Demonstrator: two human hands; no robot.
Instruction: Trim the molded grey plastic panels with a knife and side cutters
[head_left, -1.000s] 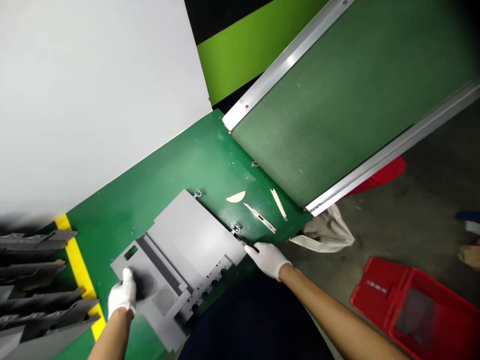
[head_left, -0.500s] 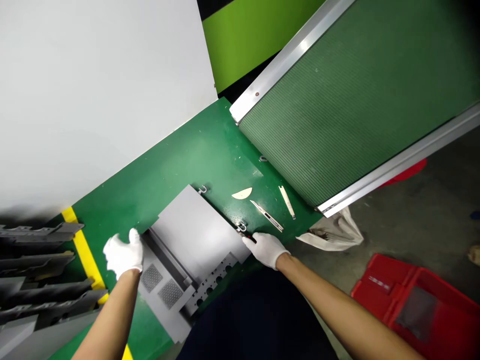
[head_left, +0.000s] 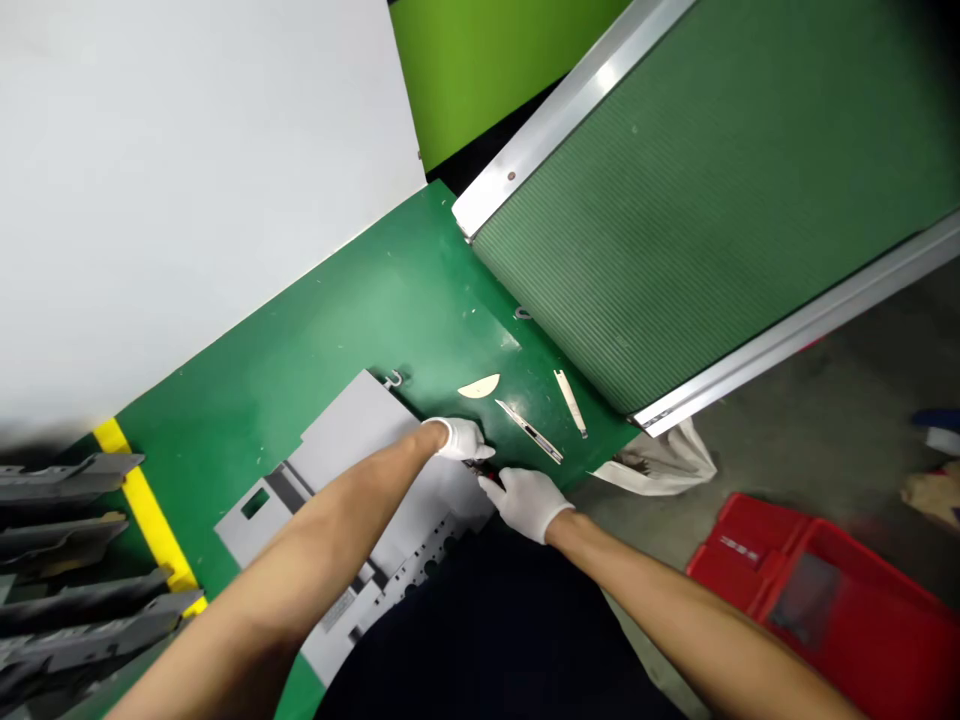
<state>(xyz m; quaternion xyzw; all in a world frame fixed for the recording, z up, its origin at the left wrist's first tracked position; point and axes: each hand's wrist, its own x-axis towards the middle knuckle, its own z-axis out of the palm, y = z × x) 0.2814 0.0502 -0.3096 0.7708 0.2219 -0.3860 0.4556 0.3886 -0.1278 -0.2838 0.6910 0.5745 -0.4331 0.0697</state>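
A grey sheet-metal panel (head_left: 352, 425) with holes and folded edges lies on the green table (head_left: 300, 340). My left hand (head_left: 461, 438), in a white glove, reaches across it to its right edge, fingers closed; what they grip is hidden. Beside it my gloved right hand (head_left: 531, 500) is closed on a small red-and-black tool (head_left: 484, 470), mostly covered by the fingers. A metal hook (head_left: 393, 380) sticks out from the panel's upper corner. Just beyond my hands lie a utility knife (head_left: 531, 432), a cream half-round piece (head_left: 479, 386) and a cream strip (head_left: 571, 403).
A green ribbed conveyor belt (head_left: 645, 250) with metal rails slopes away at upper right. Dark grey metal parts (head_left: 67, 560) stand in a row at left, behind yellow tape (head_left: 150, 510). A red bin (head_left: 757, 555) and a whitish bag (head_left: 671, 465) are at right.
My left hand has left the panel's left side and crossed over to the right edge, beside my right hand, covering the lower hook. The right hand stays nearly in place.
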